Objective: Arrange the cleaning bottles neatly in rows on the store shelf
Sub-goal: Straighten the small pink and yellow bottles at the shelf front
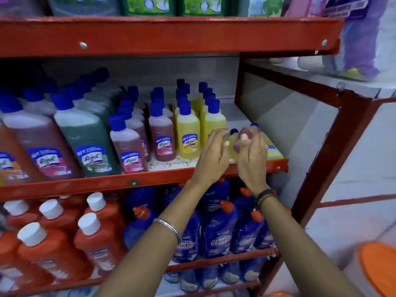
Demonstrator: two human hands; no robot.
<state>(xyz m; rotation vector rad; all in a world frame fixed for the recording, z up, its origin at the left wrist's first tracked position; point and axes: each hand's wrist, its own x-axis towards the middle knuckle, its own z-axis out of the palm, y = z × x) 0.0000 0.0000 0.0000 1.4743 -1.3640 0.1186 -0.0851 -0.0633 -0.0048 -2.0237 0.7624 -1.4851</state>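
We judge the job well along: on the middle shelf [150, 181], off to the left of our fingers, the yellow bottles [188, 133] stand in two straight files running to the back, the small pink bottles [161, 136] file beside them, and the larger pink and green bottles [85, 142] fill the far left. What is left sits under our hands at the right end of that shelf, where a few small bottles are bunched and not yet in line. Our left hand [213, 156] is cupped around a small yellow bottle [232, 144], fingers curled on it though blur hides the exact contact; our right hand [252, 155] has its fingers closed on a small purple bottle [241, 139], with another yellow bottle [272, 150] just beyond them toward the shelf end. Behind our fingers the shelf is bare to the back wall, so there seems room for a new file. The nearest yellow file stands just beside our left fingers and could be knocked. Below our wrists are blue bottles [216, 239] and orange bottles [53, 243]; above, a red shelf rail [171, 35] limits lifting.
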